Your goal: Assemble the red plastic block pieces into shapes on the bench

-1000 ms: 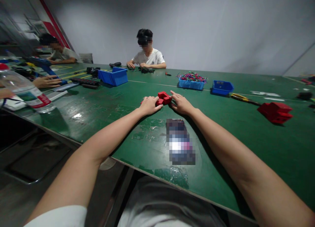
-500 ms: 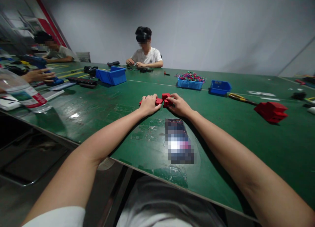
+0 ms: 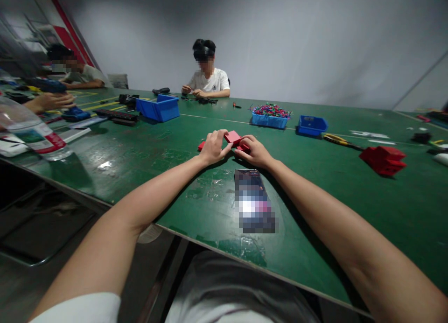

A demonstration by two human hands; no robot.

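Observation:
Out on the green table [image 3: 196, 197], my left hand [image 3: 213, 148] is closed with thumb and fingers on a red block [image 3: 232, 136], whose flat top faces up. My right hand [image 3: 258, 152] pinches another red block [image 3: 243, 147] just to the right, its fingertips close to the first one. Whether the two blocks touch, I cannot tell. Beyond the left hand's outer side, part of a further red piece [image 3: 201, 146] shows, mostly hidden by that hand. A phone [image 3: 255, 201] lies between my forearms.
Farther back stand a blue bin [image 3: 158, 109], a blue tray of colourful small pieces [image 3: 270, 120] and another blue bin [image 3: 312, 126]. Right are a yellow-black tool [image 3: 336, 139] and red blocks [image 3: 383, 160]. A bottle [image 3: 45, 136] stands left. Co-workers [image 3: 210, 82] sit across and at left.
The left hand has a red block raised and tilted between the hands, its broad face now visible. The right hand's fingers have shifted lower around its red block. A co-worker's hand at left moved slightly.

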